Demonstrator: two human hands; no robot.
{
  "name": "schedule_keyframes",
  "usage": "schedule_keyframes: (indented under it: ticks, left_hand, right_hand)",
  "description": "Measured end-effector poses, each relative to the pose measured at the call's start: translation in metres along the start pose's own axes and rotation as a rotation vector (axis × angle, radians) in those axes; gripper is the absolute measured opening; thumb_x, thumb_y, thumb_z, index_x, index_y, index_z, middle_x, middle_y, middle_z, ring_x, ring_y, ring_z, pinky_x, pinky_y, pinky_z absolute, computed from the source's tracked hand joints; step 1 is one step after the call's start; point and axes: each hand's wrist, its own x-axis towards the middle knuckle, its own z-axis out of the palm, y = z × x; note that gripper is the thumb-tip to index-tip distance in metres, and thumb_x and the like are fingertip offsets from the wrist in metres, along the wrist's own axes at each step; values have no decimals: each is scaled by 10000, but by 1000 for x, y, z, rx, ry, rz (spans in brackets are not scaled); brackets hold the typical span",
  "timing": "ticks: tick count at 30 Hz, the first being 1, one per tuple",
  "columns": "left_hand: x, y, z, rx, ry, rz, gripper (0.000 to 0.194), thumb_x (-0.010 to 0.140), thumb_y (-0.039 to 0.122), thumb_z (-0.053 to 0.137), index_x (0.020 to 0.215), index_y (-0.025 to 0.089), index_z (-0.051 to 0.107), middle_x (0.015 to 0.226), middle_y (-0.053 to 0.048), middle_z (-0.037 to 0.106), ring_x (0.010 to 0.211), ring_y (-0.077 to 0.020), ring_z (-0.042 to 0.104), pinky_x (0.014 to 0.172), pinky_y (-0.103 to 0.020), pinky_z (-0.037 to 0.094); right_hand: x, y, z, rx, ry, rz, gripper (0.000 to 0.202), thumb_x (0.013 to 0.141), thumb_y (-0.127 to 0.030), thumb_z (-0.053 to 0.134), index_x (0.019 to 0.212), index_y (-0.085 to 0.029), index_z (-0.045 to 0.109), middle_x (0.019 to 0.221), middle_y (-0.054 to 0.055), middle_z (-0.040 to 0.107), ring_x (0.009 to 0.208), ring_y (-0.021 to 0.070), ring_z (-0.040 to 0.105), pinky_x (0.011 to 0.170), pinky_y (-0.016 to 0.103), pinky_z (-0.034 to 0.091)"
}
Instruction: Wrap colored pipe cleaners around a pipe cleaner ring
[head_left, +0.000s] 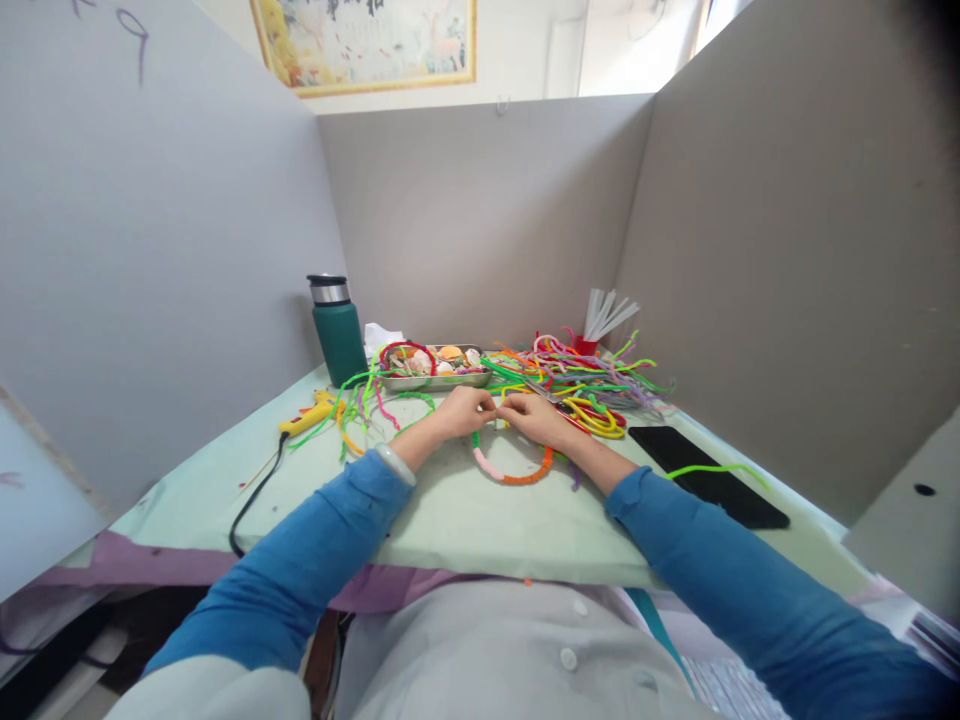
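A ring wrapped in coloured pipe cleaners [527, 480] hangs below my two hands over the table, with green, pink and orange stretches showing. My left hand [461, 412] pinches at the ring's upper left side. Opposite it, my right hand [534, 417] has its fingers pressed together at the top of the ring. The fingertips of both hands meet, and they hide the part of the ring between them. Just beyond my right hand lie coiled yellow pipe cleaners [596, 420].
A metal tray of shells [442, 382] sits behind my hands, beside a heap of loose pipe cleaners [577, 365]. On the left are a green bottle [339, 335] and a yellow glue gun [309, 412] with a cord. A black phone-like slab [705, 478] and glue sticks [606, 315] stand right.
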Motion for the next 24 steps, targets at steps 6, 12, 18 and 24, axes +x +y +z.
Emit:
schedule_keyframes:
  ticks: [6,12,18,24]
  left_hand:
    - [0,1,-1,-4,-13,-4,256,754,332,521,797,132,675,677,-21,635,575,-97,487,569,-188,349]
    - [-1,1,-1,-3,-13,-6,281,756,365,515,792,137,676,682,-20,637,568,-94,480,550,-186,334]
    - [-1,1,-2,3,-21,-12,250,744,335,527,793,140,677,675,-15,633,572,-96,486,555,-184,343]
    - [-1,1,-2,-12,-25,-8,254,746,336,525,789,134,673,661,-20,625,573,-99,490,567,-187,360]
  right_hand:
    - [0,0,0,-4,-13,1,279,778,-351,447,641,-137,561,576,-18,480,555,91,398,509,208,254]
    - [0,-1,-1,-41,-25,-12,265,791,-335,442,646,-144,555,583,-19,486,563,91,411,519,209,251]
    - [-1,0,-1,-76,-38,-32,268,800,-333,443,654,-144,565,594,-12,505,569,93,422,526,214,253]
    - [-1,-1,-1,-69,-38,-29,270,802,-333,438,657,-147,569,590,-15,500,569,94,422,519,215,249]
